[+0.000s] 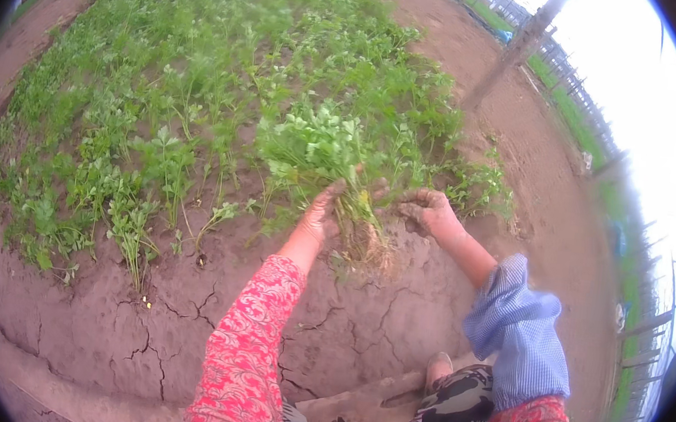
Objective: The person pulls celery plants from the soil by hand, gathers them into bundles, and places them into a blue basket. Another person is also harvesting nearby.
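My left hand (pixel 327 210) is wrapped around the stems of a bunch of uprooted leafy green plants (pixel 320 144), which look like celery or parsley. The leaves point away from me, and the pale, soil-covered roots (pixel 371 245) hang toward me over the ground. Just right of the bunch is my right hand (pixel 427 213), muddy, with its fingers bent toward the thumb. Whether anything small sits between those fingertips cannot be made out. Rooted plants of the same kind (pixel 163 168) stand in the bed beyond and to the left of my hands.
Cracked bare soil (pixel 337 334) lies between the plants and my legs. My foot (pixel 439 367) is near a low earth ridge. A post (pixel 519 45) leans at the right beside a dirt path (pixel 564 235). More greenery and stakes line the right edge.
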`<action>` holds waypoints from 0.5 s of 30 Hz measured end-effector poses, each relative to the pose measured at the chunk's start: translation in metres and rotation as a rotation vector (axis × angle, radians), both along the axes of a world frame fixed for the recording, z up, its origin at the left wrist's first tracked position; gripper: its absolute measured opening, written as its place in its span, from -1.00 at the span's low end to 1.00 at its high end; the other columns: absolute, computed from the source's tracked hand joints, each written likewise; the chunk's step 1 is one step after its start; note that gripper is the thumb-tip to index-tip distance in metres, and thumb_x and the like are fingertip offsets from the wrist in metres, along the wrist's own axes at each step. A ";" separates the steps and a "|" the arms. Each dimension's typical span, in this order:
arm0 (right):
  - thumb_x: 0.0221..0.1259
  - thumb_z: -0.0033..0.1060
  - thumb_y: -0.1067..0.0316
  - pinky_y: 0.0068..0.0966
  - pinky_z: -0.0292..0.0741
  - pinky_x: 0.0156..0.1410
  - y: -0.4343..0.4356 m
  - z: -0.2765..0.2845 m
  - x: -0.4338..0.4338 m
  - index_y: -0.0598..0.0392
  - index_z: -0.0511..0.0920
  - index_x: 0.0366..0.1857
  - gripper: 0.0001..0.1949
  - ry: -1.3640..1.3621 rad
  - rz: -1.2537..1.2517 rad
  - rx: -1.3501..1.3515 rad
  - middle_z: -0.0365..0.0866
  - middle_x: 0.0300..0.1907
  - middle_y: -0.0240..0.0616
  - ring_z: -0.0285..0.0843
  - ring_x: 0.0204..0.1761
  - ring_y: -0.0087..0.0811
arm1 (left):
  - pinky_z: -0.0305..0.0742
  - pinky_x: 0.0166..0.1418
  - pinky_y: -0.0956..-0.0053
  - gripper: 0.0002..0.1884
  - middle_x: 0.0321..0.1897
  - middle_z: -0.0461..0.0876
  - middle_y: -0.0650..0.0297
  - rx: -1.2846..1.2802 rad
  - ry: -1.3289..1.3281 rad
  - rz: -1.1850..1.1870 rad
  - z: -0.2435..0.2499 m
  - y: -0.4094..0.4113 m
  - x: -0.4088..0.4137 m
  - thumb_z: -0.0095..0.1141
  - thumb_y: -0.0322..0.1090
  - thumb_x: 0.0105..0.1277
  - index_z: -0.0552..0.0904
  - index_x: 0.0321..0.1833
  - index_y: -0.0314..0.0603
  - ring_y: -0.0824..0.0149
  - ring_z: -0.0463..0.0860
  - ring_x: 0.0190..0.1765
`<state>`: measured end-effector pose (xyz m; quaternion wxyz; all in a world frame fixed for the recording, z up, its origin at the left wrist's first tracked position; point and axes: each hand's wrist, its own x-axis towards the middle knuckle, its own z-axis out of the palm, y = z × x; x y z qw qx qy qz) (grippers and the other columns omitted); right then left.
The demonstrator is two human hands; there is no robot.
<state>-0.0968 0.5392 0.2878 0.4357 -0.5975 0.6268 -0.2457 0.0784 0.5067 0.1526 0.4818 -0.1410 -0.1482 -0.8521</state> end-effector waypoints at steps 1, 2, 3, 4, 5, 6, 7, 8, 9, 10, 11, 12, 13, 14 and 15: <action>0.09 0.29 0.31 -0.68 0.32 -0.59 -0.004 -0.001 -0.014 0.10 0.61 -0.13 -0.74 0.042 -0.031 -0.013 0.60 -0.51 -0.41 0.47 -0.62 -0.62 | 0.16 0.36 -0.13 -0.24 0.30 0.24 -0.08 -0.003 -0.008 0.000 0.004 -0.001 -0.002 0.26 -0.04 0.10 0.21 0.36 0.06 -0.06 0.23 0.36; 0.09 0.30 0.29 -0.67 0.34 -0.57 -0.004 -0.003 -0.028 0.09 0.61 -0.13 -0.73 0.037 0.027 0.056 0.60 -0.50 -0.41 0.48 -0.61 -0.62 | 0.14 0.37 -0.14 -0.23 0.30 0.24 -0.08 -0.006 -0.016 -0.001 0.009 -0.001 -0.006 0.26 0.01 0.08 0.23 0.35 0.06 -0.06 0.22 0.36; 0.08 0.31 0.27 -0.66 0.35 -0.55 -0.003 -0.005 -0.033 0.09 0.60 -0.12 -0.72 0.016 0.092 0.119 0.61 -0.48 -0.41 0.49 -0.59 -0.62 | 0.15 0.39 -0.08 -0.24 0.30 0.24 -0.09 0.055 -0.011 0.004 0.016 0.002 -0.006 0.32 0.00 0.02 0.30 0.30 0.03 -0.09 0.21 0.36; 0.08 0.31 0.25 -0.65 0.37 -0.54 -0.002 -0.003 -0.040 0.08 0.60 -0.12 -0.71 0.009 0.155 0.178 0.61 -0.47 -0.41 0.50 -0.57 -0.63 | 0.14 0.39 -0.07 -0.23 0.30 0.23 -0.09 0.034 -0.028 0.004 0.025 0.002 -0.013 0.32 0.02 0.01 0.30 0.30 0.03 -0.09 0.21 0.36; 0.06 0.32 0.18 -0.62 0.41 -0.48 0.001 0.000 -0.047 0.06 0.60 -0.10 -0.67 0.048 0.209 0.253 0.61 -0.44 -0.42 0.53 -0.50 -0.63 | 0.14 0.39 -0.07 -0.22 0.31 0.22 -0.09 0.015 -0.045 0.004 0.035 0.003 -0.021 0.32 0.05 0.00 0.31 0.30 0.04 -0.08 0.21 0.36; 0.07 0.30 0.14 -0.63 0.41 -0.45 0.004 0.001 -0.057 0.07 0.59 -0.08 -0.65 -0.012 0.243 0.286 0.60 -0.43 -0.43 0.52 -0.48 -0.63 | 0.14 0.39 -0.07 -0.21 0.31 0.21 -0.09 -0.003 -0.051 -0.001 0.046 0.005 -0.033 0.32 0.08 -0.01 0.31 0.30 0.05 -0.08 0.20 0.37; 0.08 0.29 0.13 -0.63 0.39 -0.47 0.004 0.001 -0.067 0.07 0.59 -0.11 -0.66 -0.075 0.249 0.316 0.60 -0.43 -0.43 0.51 -0.48 -0.63 | 0.13 0.39 -0.08 -0.13 0.33 0.17 -0.09 0.008 -0.096 0.006 0.058 0.007 -0.047 0.34 0.15 -0.08 0.29 0.32 0.06 -0.07 0.19 0.37; 0.09 0.28 0.12 -0.64 0.36 -0.49 0.003 0.002 -0.079 0.07 0.60 -0.14 -0.68 -0.138 0.256 0.346 0.59 -0.43 -0.43 0.49 -0.49 -0.63 | 0.10 0.40 -0.09 -0.11 0.35 0.16 -0.08 -0.040 -0.130 -0.002 0.069 0.006 -0.062 0.31 0.22 -0.09 0.28 0.33 0.08 -0.08 0.16 0.38; 0.09 0.28 0.12 -0.64 0.35 -0.50 0.001 -0.004 -0.088 0.07 0.60 -0.16 -0.69 -0.199 0.298 0.337 0.59 -0.44 -0.43 0.48 -0.51 -0.63 | 0.07 0.41 -0.10 -0.08 0.36 0.14 -0.07 -0.075 -0.174 -0.001 0.077 0.008 -0.071 0.28 0.28 -0.10 0.27 0.34 0.09 -0.09 0.14 0.39; 0.10 0.27 0.12 -0.64 0.33 -0.51 -0.002 -0.010 -0.097 0.07 0.60 -0.19 -0.71 -0.260 0.340 0.328 0.58 -0.46 -0.43 0.47 -0.53 -0.63 | 0.04 0.42 -0.12 -0.05 0.37 0.12 -0.06 -0.110 -0.217 0.001 0.083 0.008 -0.080 0.25 0.34 -0.11 0.26 0.35 0.11 -0.09 0.11 0.40; 0.10 0.27 0.12 -0.64 0.32 -0.52 -0.004 -0.014 -0.106 0.07 0.60 -0.22 -0.72 -0.320 0.383 0.318 0.58 -0.48 -0.43 0.46 -0.55 -0.64 | 0.06 0.41 -0.11 -0.01 0.38 0.09 -0.06 -0.098 -0.279 -0.014 0.083 0.006 -0.088 0.22 0.41 -0.16 0.26 0.36 0.13 -0.08 0.09 0.42; 0.10 0.27 0.12 -0.65 0.31 -0.53 -0.004 -0.011 -0.116 0.07 0.60 -0.23 -0.73 -0.270 0.404 0.323 0.57 -0.50 -0.43 0.46 -0.56 -0.64 | 0.07 0.40 -0.11 -0.01 0.38 0.09 -0.06 -0.111 -0.319 -0.001 0.086 0.009 -0.097 0.22 0.42 -0.17 0.27 0.35 0.13 -0.08 0.09 0.41; 0.11 0.27 0.12 -0.65 0.30 -0.54 -0.003 -0.004 -0.126 0.07 0.60 -0.25 -0.73 -0.219 0.426 0.328 0.56 -0.53 -0.44 0.45 -0.58 -0.65 | 0.09 0.40 -0.11 -0.01 0.38 0.09 -0.05 -0.124 -0.358 0.013 0.091 0.012 -0.104 0.22 0.42 -0.17 0.28 0.35 0.12 -0.09 0.10 0.41; 0.11 0.27 0.11 -0.65 0.29 -0.55 -0.005 0.000 -0.136 0.07 0.60 -0.26 -0.74 -0.167 0.450 0.332 0.56 -0.56 -0.44 0.44 -0.59 -0.66 | 0.11 0.39 -0.10 -0.01 0.38 0.09 -0.05 -0.137 -0.398 0.028 0.095 0.014 -0.112 0.22 0.43 -0.18 0.29 0.34 0.12 -0.09 0.10 0.41; 0.12 0.26 0.14 -0.68 0.30 -0.56 -0.010 -0.003 -0.152 0.08 0.60 -0.29 -0.76 -0.158 0.440 0.335 0.55 -0.61 -0.45 0.44 -0.62 -0.66 | 0.17 0.36 -0.10 -0.01 0.36 0.13 -0.09 -0.087 -0.394 0.036 0.099 0.016 -0.123 0.22 0.43 -0.18 0.32 0.33 0.09 -0.10 0.16 0.38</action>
